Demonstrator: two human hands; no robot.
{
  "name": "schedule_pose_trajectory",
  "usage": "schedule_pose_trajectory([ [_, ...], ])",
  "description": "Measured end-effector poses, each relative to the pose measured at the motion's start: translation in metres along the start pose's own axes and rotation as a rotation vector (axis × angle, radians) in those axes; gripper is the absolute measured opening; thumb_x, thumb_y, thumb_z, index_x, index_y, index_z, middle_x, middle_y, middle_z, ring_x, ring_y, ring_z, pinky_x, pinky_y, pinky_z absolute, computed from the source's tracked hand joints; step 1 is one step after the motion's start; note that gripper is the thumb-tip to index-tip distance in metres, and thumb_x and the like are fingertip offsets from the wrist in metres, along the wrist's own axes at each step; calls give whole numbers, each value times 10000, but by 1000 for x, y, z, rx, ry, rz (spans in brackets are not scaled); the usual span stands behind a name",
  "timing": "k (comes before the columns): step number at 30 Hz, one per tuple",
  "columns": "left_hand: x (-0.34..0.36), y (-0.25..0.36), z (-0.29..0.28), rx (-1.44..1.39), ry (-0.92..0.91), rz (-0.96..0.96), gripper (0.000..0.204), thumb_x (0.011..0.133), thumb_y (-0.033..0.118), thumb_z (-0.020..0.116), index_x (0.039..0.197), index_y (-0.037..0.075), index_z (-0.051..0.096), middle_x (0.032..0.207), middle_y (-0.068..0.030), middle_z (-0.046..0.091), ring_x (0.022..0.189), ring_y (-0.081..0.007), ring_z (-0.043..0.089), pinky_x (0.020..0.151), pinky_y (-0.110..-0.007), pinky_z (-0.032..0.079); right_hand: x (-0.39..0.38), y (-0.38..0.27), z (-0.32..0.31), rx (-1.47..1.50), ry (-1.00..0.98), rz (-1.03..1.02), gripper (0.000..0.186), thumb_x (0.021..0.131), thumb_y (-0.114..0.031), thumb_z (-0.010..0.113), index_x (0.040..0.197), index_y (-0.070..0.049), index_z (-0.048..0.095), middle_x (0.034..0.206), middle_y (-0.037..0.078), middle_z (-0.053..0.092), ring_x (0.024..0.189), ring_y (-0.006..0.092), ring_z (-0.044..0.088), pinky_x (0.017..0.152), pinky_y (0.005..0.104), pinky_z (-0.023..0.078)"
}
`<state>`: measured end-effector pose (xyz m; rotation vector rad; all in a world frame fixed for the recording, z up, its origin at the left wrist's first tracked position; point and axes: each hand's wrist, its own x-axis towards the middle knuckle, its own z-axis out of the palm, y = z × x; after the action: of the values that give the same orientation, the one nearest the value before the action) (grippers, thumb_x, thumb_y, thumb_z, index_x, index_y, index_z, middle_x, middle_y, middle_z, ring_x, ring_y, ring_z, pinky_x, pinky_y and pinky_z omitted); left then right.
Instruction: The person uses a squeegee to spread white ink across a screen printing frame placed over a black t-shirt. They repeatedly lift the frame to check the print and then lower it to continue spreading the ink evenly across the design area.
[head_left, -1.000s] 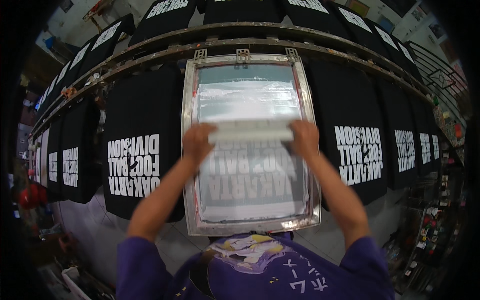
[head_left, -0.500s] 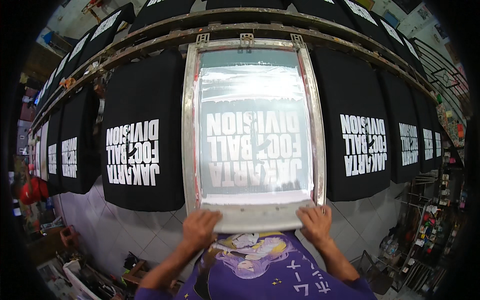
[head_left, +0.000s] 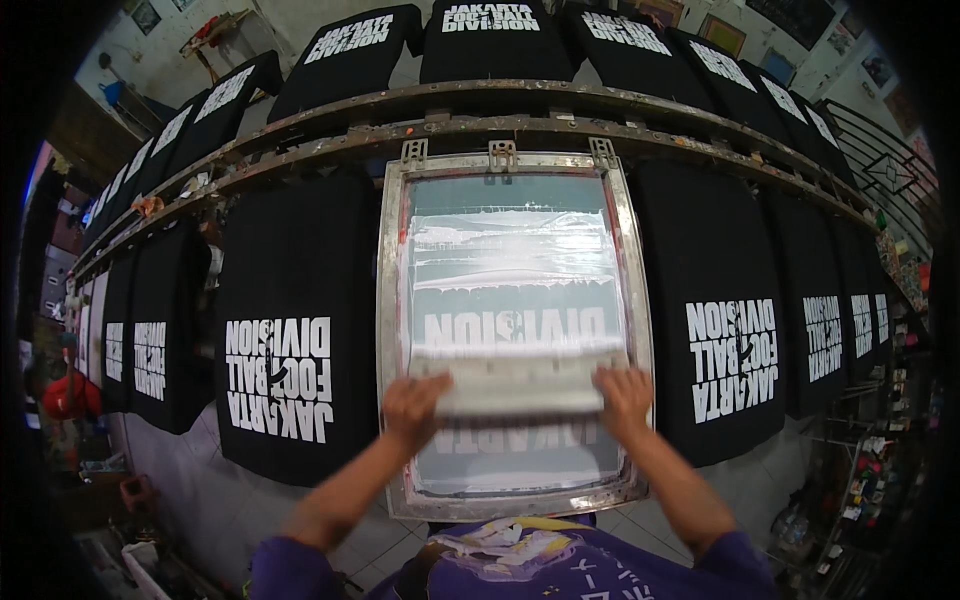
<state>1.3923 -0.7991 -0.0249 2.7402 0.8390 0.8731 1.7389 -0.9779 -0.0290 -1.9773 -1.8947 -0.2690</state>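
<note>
A wide pale squeegee [head_left: 520, 388], a little blurred, lies across the lower half of a silk-screen's mesh [head_left: 520, 304]. My left hand [head_left: 413, 405] grips its left end and my right hand [head_left: 626, 400] its right end, fingers curled over the top. Streaks of white ink [head_left: 500, 238] cross the mesh above the tool. The screen's worn metal frame [head_left: 639, 290] is held at its far edge by metal hinge clamps [head_left: 502, 153]. Through the mesh, large block lettering shows on both sides of the squeegee. Whatever lies beneath the screen is mostly hidden.
Black shirts with white block lettering flank the screen, one at left [head_left: 290, 250] and one at right [head_left: 705, 240], with several more along the row. Behind runs a long rail [head_left: 330, 125], then another row of printed shirts [head_left: 497, 50]. A cluttered shelf [head_left: 865, 480] stands at right.
Both hands have pushed the squeegee away from me, from the screen's near edge up over the lettering. My view has tilted up, showing more of the far row.
</note>
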Motion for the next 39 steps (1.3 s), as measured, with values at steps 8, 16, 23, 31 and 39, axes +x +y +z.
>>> schedule_pose_trajectory([
  [8, 234, -109, -18, 26, -573, -151, 484, 626, 475, 884, 887, 76, 803, 905, -164, 766, 857, -310, 735, 795, -412, 576, 237, 78, -31, 37, -513, 44, 452, 629, -362, 854, 936, -44, 759, 916, 188, 751, 883, 387, 719, 846, 462, 543],
  [16, 25, 29, -90, -145, -208, -54, 402, 568, 147, 879, 944, 162, 738, 930, -54, 728, 863, -292, 690, 754, -420, 562, 30, -20, -119, 95, -332, -60, 420, 603, -149, 881, 990, -141, 717, 957, 56, 703, 983, 252, 666, 1095, 531, 362],
  [23, -115, 110, -102, -86, -251, -87, 647, 479, 98, 848, 1109, 186, 735, 1115, 23, 678, 1028, -237, 624, 875, -418, 498, -122, -97, -120, 58, -144, -12, 401, 624, -66, 740, 1011, -156, 684, 1025, -15, 666, 1007, 212, 622, 1082, 516, 358],
  [31, -126, 118, -95, -199, -158, -80, 573, 617, 368, 918, 1119, 159, 739, 1102, -26, 688, 1001, -257, 634, 869, -419, 492, -131, -94, -114, 233, -222, -48, 574, 558, -99, 756, 1120, -115, 640, 1160, 114, 608, 1112, 317, 566, 1069, 545, 363],
  [39, -150, 110, -95, -8, 218, -878, 466, 910, 460, 741, 1106, 37, 745, 1004, -132, 713, 956, -358, 659, 895, -451, 502, -117, -72, -127, 215, 38, 661, 482, 1018, -316, 580, 1312, 65, 570, 1184, 250, 624, 1057, 394, 606, 949, 435, 480],
])
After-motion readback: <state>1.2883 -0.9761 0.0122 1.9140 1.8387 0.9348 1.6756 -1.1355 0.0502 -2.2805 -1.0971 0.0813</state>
